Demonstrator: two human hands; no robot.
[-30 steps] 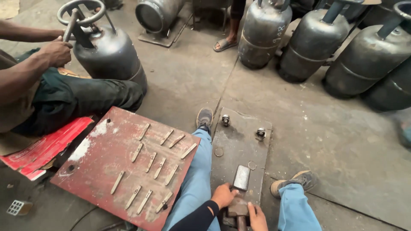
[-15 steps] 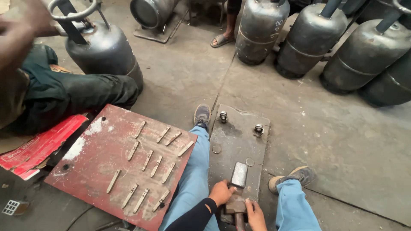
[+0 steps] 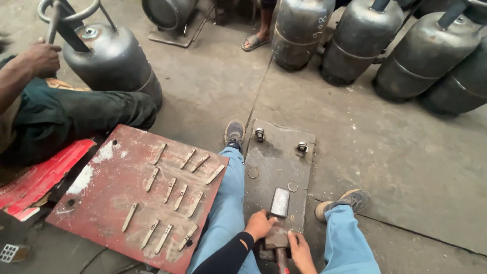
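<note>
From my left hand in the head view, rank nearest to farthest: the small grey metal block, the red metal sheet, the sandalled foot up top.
1. Small grey metal block: just beyond the left hand, on the steel plate.
2. Red metal sheet: off to the left.
3. Sandalled foot: far ahead, by the grey cylinders.

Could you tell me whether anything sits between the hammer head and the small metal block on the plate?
Nothing visible does: the hammer, touched by both the left hand and right hand, sits right behind the block on the plate.
</note>
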